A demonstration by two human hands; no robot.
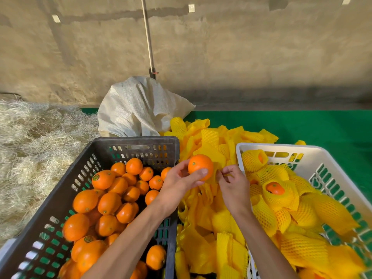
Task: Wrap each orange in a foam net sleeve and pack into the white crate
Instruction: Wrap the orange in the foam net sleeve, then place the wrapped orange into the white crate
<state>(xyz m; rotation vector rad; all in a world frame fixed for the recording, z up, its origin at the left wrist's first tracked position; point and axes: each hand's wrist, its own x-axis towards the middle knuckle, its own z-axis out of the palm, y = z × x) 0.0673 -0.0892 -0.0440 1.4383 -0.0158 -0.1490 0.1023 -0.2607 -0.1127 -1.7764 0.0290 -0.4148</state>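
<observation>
White crate (314,153) cut off right; blurred

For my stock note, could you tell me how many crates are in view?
2: a dark crate of bare oranges on the left, and a white crate of wrapped oranges on the right. None seems hidden.

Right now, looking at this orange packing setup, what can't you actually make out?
Head view only:
- Black crate: the lower oranges are buried under the top ones, and the left forearm covers some.
- White crate: near corner cut off by the frame edge and blurred.
- Right hand: its pinch faces away; what it pinches is too thin to identify.
- Held orange: the left hand covers its underside.
</observation>
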